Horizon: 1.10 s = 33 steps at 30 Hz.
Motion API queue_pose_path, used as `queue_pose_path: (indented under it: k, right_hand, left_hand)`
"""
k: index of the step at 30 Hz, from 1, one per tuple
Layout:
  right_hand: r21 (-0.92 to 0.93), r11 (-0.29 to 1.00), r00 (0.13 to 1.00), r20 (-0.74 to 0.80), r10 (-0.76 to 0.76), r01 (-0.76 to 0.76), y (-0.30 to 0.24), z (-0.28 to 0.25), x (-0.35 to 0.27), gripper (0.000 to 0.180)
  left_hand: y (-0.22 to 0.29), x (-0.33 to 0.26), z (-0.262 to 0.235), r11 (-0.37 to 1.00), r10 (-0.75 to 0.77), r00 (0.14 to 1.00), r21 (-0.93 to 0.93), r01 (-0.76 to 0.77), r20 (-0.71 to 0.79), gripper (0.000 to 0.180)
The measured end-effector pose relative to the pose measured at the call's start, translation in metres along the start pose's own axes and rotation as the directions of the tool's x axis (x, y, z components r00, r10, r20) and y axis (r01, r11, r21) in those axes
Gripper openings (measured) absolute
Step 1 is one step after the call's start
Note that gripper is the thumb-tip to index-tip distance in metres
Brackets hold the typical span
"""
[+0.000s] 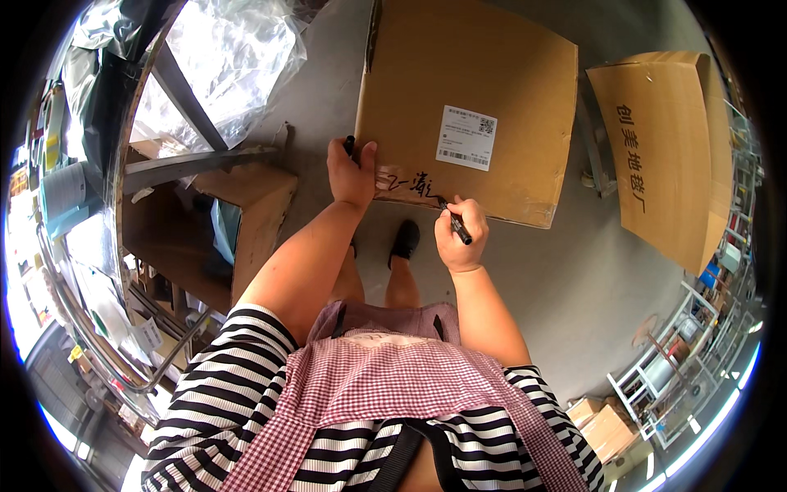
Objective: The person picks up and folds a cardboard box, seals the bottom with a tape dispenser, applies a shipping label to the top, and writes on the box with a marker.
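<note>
A large brown cardboard box [492, 57] stands in front of me, with a white printed label [466, 138] on its face. My right hand [461, 234] grips a black marker [461, 230], its tip touching the cardboard near the near edge. Black handwriting [410, 184] runs leftward from that tip, and a strip of clear tape [388, 177] lies beside it. At the near left corner, my left hand [352, 172] rests against the box's edge. A small black cap [350, 145] sticks out between its fingers.
On the right stands another cardboard box [656, 156] with dark print. An open carton [262, 213] sits below a metal-framed bench [197, 168] on the left. Clear plastic sheeting [225, 66] is heaped at the far left. A metal rack [664, 369] stands at the lower right.
</note>
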State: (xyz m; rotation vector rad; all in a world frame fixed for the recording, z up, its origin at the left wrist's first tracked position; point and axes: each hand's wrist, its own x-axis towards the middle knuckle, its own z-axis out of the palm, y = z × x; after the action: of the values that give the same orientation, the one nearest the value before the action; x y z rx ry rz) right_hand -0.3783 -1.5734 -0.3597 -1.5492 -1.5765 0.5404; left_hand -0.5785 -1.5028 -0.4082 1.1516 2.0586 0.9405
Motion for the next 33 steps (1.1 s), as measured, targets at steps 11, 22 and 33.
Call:
queue_pose_path:
  k: [11,22,33]
  right_hand:
    - [0.018,0.995,0.995,-0.018,0.102,-0.102,-0.007,0.004,0.003,0.014]
    - [-0.044,0.998,0.999,-0.022,0.035,-0.035,-0.001,0.004,0.004,0.015]
    - [-0.052,0.998,1.0,0.001,0.022,-0.022,-0.003,0.002,0.004,0.015]
  left_hand:
    - [-0.003,0.0,0.001,1.0,0.011,1.0,0.015,-0.011,-0.007,0.042]
    - [-0.001,0.0,0.001,0.999,0.036,0.999,0.016,-0.036,-0.026,0.041]
    - [-0.001,0.0,0.0,0.999,0.032,0.999,0.0,-0.032,-0.014,0.038]
